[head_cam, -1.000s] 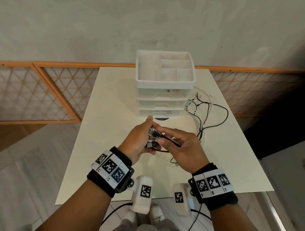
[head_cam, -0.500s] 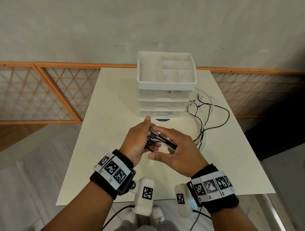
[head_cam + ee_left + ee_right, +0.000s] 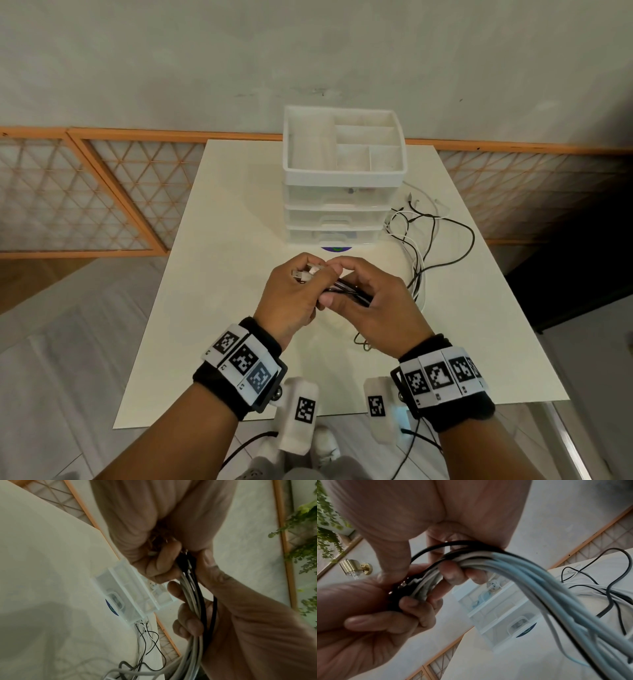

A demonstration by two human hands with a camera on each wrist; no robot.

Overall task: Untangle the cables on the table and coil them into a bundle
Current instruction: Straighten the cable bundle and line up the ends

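I saw both hands up over the table (image 3: pixel 219 240), meeting at the cables (image 3: pixel 513 566). Left hand (image 3: pixel 291 298) gripped the plug ends, a metal connector sticking out past its fingers. Right hand (image 3: pixel 373 305) curled around the same black and white strands just right of the left. Rest of the cables trailed off right of the right hand, loose on the table beside the drawers (image 3: pixel 339 205).

Surface: cream rectangular table (image 3: pixel 219 308).
Far middle: white translucent plastic drawer organiser (image 3: pixel 337 219), standing on the table.
Right side: loose black and white cables (image 3: pixel 428 240), lying just beside the organiser.
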